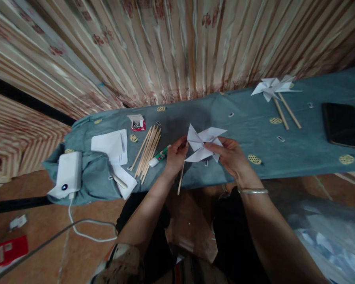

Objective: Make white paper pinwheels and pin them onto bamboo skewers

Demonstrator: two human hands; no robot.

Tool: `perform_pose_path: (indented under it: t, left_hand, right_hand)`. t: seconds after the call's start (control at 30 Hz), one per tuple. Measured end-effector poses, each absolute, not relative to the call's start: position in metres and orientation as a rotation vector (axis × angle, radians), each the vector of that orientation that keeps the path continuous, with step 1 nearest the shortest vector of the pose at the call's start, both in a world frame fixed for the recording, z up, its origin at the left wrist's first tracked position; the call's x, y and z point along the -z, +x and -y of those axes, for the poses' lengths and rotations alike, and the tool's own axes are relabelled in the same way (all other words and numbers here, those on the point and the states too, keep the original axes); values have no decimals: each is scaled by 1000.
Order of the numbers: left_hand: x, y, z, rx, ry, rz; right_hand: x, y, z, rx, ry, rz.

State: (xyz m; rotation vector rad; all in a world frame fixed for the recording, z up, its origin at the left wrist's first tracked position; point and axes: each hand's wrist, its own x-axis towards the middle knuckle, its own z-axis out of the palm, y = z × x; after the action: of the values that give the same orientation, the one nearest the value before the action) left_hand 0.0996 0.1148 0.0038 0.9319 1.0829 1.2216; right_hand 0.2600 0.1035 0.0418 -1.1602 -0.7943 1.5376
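My right hand [229, 154] pinches a white paper pinwheel [202, 140], its thumb beside a small dark pin at the centre. To the left of the pinwheel, my left hand [177, 154] is closed around a thin wooden stick [181, 179], whose lower end points down past the table edge. The stick's upper end is close to the pinwheel's left blade; whether they touch I cannot tell. A green and white glue stick [160, 156] lies just left of my left hand. Beyond it is a bundle of several wooden sticks [148, 154].
An open red box of pins [138, 123] and white paper sheets [111, 146] lie to the left. A white power bank [69, 173] with a cable sits at the left end. Finished pinwheels [273, 86] and a black phone [342, 124] lie right. A curtain [195, 47] hangs behind.
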Motion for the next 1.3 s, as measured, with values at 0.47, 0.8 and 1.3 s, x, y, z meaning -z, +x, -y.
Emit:
perform_pose_path:
  t: [0.47, 0.8, 1.3]
  left_hand:
    - [-29, 104, -101, -1017, 782, -1062]
    - [-14, 94, -103, -1031, 670, -1055]
    - [-16, 85, -105, -1179, 592, -1043]
  right_hand:
    - [-41, 258, -106, -1645, -1190, 788]
    - [-34, 250, -107, -1680, -1247, 921]
    - [-31, 236, -98, -433, -1391, 1478]
